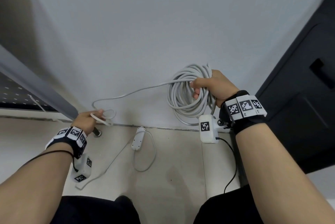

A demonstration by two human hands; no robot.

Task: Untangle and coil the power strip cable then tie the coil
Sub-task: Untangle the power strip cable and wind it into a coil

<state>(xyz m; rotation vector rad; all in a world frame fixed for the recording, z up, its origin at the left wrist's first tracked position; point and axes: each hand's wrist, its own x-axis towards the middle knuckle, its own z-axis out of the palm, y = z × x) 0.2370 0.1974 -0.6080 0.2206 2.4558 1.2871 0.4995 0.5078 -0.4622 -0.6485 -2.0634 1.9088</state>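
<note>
My left hand [87, 120] is pinching a small loop of the slack cable [130, 94], which is running across to the coil [188, 93] my right hand [215, 86] is gripping. The power strip [138, 138] is lying on the floor between; tying is remaining.

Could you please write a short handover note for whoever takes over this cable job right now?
Right hand grips the coil, held up in front of the wall.
Left hand pinches a small loop of the loose cable, which runs across to the coil.
Power strip lies on the floor below, its cable end looping beside it.
Done: most of the cable is coiled.
Left: wind in the remaining slack, then tie the coil.
</note>
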